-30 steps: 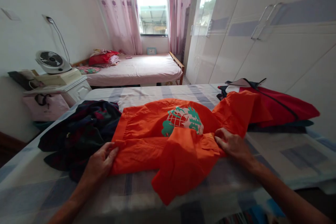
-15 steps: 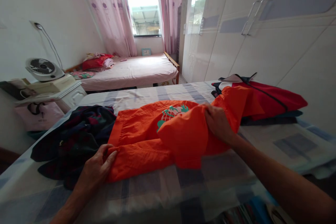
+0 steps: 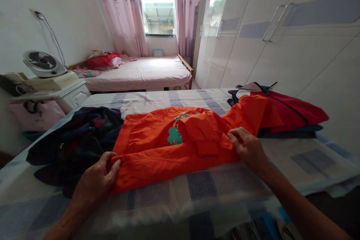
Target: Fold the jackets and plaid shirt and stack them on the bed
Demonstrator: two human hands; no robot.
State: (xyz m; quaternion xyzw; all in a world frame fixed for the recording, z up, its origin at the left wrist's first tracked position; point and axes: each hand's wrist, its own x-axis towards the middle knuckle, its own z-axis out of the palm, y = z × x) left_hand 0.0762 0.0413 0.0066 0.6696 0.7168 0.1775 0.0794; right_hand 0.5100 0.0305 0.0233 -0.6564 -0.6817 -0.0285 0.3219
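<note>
The orange top [image 3: 152,131] lies on the checked sheet [image 3: 165,198], a sleeve [image 3: 201,127] folded across its print — the left hand [image 3: 94,178] pinches its near left corner between fingers, the right hand [image 3: 249,150] its near right edge. Dark clothes [image 3: 84,131] lie left, red clothes [image 3: 300,110] right.

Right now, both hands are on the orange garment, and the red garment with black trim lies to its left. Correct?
No: the head view shows the red garment lying to the right of the orange garment. Both the left hand and right hand are on it.
</note>
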